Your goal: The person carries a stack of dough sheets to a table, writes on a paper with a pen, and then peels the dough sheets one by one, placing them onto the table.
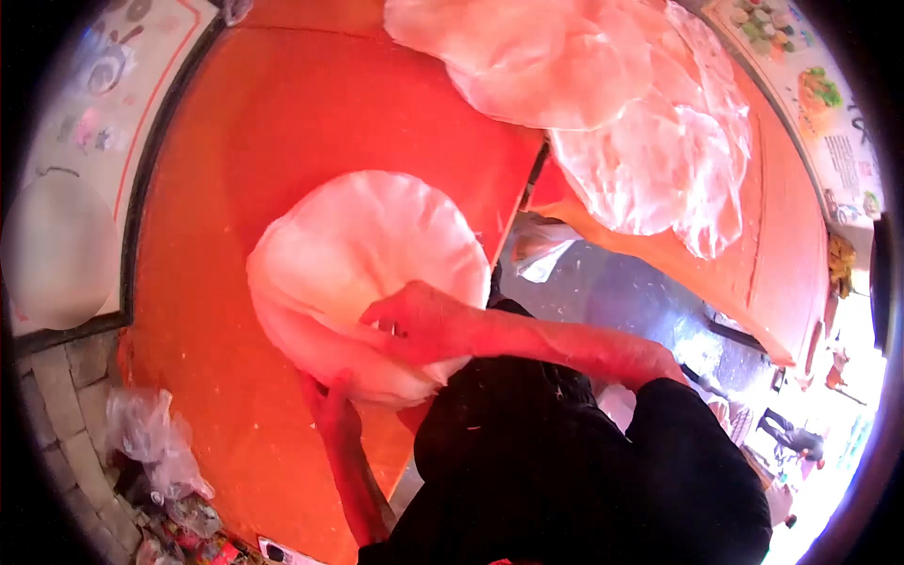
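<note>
stack of thin round pale translucent sheets (pixel 363 245), in the head view, is lying on the orange surface (pixel 235 113) with its near edge lifting. right hand (pixel 414 325) is pinching that edge in a narrow grip. left hand (pixel 330 410) is gripping the stack from below. spread pale sheets (pixel 640 141) are covering the farther surface, so some laying out looks done, with this stack seemingly left.

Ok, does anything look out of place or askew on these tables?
Mildly: the loose round sheets lie overlapped unevenly, straddling the gap between the near orange table and the far orange table. The stack in the left hand and right hand looks tidy.
</note>
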A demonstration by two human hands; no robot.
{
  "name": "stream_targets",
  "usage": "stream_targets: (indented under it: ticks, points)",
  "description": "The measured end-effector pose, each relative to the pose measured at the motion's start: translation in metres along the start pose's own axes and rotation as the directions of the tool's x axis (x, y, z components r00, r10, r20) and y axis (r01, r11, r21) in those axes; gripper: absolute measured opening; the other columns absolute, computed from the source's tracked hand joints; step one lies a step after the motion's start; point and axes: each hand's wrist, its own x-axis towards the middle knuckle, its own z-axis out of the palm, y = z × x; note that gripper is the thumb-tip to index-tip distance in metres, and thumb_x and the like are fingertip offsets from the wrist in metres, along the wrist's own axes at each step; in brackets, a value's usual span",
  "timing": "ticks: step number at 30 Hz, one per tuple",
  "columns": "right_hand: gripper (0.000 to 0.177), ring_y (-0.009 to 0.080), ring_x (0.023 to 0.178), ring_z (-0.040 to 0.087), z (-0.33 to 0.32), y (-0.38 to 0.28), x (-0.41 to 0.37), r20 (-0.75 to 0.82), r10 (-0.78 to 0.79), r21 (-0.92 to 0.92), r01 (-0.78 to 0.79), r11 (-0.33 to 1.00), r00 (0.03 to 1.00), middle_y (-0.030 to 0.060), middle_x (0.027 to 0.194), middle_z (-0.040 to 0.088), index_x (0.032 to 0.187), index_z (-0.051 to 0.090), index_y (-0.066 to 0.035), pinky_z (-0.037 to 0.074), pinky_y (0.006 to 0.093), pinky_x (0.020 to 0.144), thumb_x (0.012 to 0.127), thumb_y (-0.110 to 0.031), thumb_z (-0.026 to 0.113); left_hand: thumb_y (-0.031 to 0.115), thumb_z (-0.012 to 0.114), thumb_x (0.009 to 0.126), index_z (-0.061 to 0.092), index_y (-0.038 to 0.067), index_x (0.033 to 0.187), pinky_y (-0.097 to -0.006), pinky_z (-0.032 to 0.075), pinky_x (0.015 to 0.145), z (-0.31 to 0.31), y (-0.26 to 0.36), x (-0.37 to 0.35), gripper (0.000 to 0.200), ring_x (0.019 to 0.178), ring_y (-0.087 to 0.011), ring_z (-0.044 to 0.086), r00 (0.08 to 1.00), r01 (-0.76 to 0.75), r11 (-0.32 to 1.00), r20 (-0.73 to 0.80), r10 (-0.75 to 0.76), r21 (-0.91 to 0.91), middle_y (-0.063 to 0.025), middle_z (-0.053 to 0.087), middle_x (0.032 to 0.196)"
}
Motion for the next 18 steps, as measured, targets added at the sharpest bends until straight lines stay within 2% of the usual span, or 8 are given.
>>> stream_targets:
  ticks: [1, 3, 7, 10, 13, 14, 16, 18]
  points:
    - [0.031, 0.0329, 0.089, 0.067, 0.002, 0.0, -0.003, -0.02, -0.002, 0.018, 0.002, 1.0, 1.0, 0.0182, 0.096, 0.069, 0.098, 0.072, -0.008, 0.052, 0.0415, 0.077, 0.073, -0.026, 0.072, 0.02, 0.071, 0.085, 0.041, -0.001, 0.141, -0.0387, 0.039, 0.105, -0.002, -0.005, -0.002, 0.067, 0.126, -0.026, 0.049, 0.999, 0.032, 0.999, -0.014, -0.032, -0.022, -0.0125, 0.051, 0.136]
    - [0.033, 0.0334, 0.086, 0.067, 0.02, 0.003, -0.006, -0.064, -0.042, 0.021, 0.044, 0.999, 0.997, 0.0187, 0.092, 0.069, 0.099, 0.071, -0.006, 0.052, 0.0417, 0.075, 0.074, -0.028, 0.072, 0.021, 0.071, 0.086, 0.041, -0.001, 0.142, -0.0393, 0.041, 0.103, 0.012, -0.006, -0.005, 0.068, 0.125, -0.0267, 0.05, 0.996, 0.02, 0.994, -0.088, -0.029, -0.107, -0.0141, 0.051, 0.136]
    - [0.039, 0.0345, 0.08, 0.066, 0.06, 0.014, 0.012, -0.137, -0.164, 0.042, 0.171, 0.984, 0.977, 0.0197, 0.084, 0.069, 0.1, 0.07, -0.001, 0.052, 0.0421, 0.07, 0.075, -0.031, 0.071, 0.022, 0.069, 0.087, 0.039, -0.003, 0.142, -0.0405, 0.043, 0.102, 0.024, 0.009, -0.004, 0.067, 0.124, -0.0283, 0.052, 0.995, 0.057, 0.995, -0.081, -0.063, -0.076, -0.0166, 0.049, 0.137]
    - [0.04, 0.0359, 0.08, 0.065, 0.039, 0.013, 0.02, 0.145, 0.054, 0.207, -0.083, 0.975, 0.988, 0.0195, 0.083, 0.068, 0.094, 0.071, -0.001, 0.051, 0.043, 0.072, 0.074, -0.036, 0.07, 0.022, 0.069, 0.087, 0.04, -0.002, 0.143, -0.041, 0.043, 0.103, 0.016, 0.003, -0.004, 0.067, 0.125, -0.028, 0.051, 0.996, 0.043, 0.997, -0.07, -0.047, -0.059, -0.0156, 0.05, 0.138]
    - [0.04, 0.035, 0.079, 0.065, 0.048, 0.013, 0.023, 0.07, -0.046, 0.131, 0.037, 0.991, 0.996, 0.019, 0.082, 0.068, 0.089, 0.071, 0.0, 0.051, 0.0433, 0.07, 0.075, -0.038, 0.07, 0.022, 0.069, 0.088, 0.04, -0.001, 0.143, -0.0415, 0.043, 0.103, 0.01, -0.003, -0.003, 0.067, 0.125, -0.0278, 0.051, 0.998, 0.041, 0.997, -0.051, -0.045, -0.062, -0.0146, 0.05, 0.139]
    - [0.031, 0.0312, 0.077, 0.065, 0.049, 0.01, 0.029, 0.048, -0.052, 0.083, 0.048, 0.995, 0.997, 0.0179, 0.082, 0.068, 0.085, 0.069, -0.001, 0.05, 0.0419, 0.069, 0.076, -0.03, 0.07, 0.022, 0.069, 0.088, 0.04, 0.0, 0.143, -0.0417, 0.043, 0.104, 0.005, -0.005, -0.003, 0.066, 0.126, -0.0277, 0.051, 0.998, 0.041, 0.997, -0.05, -0.044, -0.066, -0.0142, 0.05, 0.139]
    - [0.02, 0.0265, 0.078, 0.064, 0.046, 0.014, 0.032, -0.054, -0.091, 0.357, 0.104, 0.928, 0.994, 0.0145, 0.084, 0.068, 0.082, 0.068, -0.003, 0.05, 0.0399, 0.07, 0.078, -0.022, 0.069, 0.022, 0.069, 0.088, 0.04, 0.0, 0.143, -0.042, 0.042, 0.104, -0.009, -0.006, -0.004, 0.066, 0.126, -0.0275, 0.05, 0.998, 0.032, 0.997, -0.057, -0.036, -0.067, -0.0135, 0.05, 0.139]
    - [0.01, 0.0218, 0.08, 0.063, 0.012, 0.014, 0.037, -0.155, -0.093, 0.601, 0.168, 0.782, 0.984, 0.011, 0.086, 0.068, 0.08, 0.066, -0.005, 0.05, 0.0379, 0.071, 0.079, -0.015, 0.067, 0.022, 0.069, 0.088, 0.04, 0.001, 0.144, -0.0424, 0.042, 0.105, -0.031, -0.008, -0.005, 0.066, 0.127, -0.0273, 0.05, 0.997, 0.026, 0.996, -0.073, -0.033, -0.091, -0.0128, 0.05, 0.14]
